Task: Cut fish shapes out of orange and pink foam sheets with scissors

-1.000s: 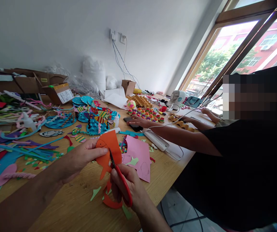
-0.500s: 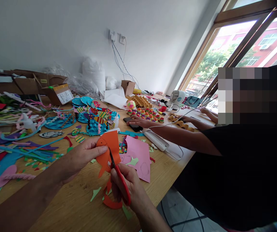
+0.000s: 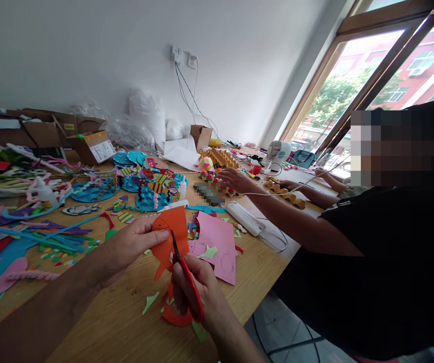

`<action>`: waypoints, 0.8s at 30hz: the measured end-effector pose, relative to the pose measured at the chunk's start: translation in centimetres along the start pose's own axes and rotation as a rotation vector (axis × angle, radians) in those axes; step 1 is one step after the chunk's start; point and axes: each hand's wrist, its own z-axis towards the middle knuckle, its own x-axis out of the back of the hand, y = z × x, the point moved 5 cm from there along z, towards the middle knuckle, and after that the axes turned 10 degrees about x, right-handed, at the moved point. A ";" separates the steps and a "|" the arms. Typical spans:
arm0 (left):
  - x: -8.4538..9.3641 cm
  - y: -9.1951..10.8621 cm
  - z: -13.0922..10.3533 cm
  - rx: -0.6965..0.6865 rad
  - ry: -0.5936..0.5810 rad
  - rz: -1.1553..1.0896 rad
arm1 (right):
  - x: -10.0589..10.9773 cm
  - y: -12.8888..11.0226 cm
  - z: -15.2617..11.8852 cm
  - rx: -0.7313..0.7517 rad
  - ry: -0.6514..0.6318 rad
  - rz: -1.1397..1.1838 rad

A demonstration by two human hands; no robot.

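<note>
Between the thumb and fingers of my left hand is a piece of orange paper with a fish drawn on it, its tail part cut out. My right hand is wrapped round red-handled scissors. Their dark blades lie against the orange paper, along the fish's outline. Below my hands, orange offcuts and green scraps are scattered on the wooden table. Just beyond the scissors lies a pink sheet with drawn outlines and a green scrap on it.
Blue egg-tray pieces with decorated paper fish stand ahead. Pipe cleaners and paper strips cover the left side. A power strip with cables lies to the right. A co-worker's arm reaches across from the right, near small colourful pieces.
The co-worker's hand has moved from the phone, up and to the right, toward the small colourful pieces. My hands, the orange paper and the scissors have hardly moved.
</note>
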 end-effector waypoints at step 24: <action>0.6 -0.1 -0.1 0.032 -0.034 -0.002 | -0.1 0.2 0.3 -0.008 0.005 -0.022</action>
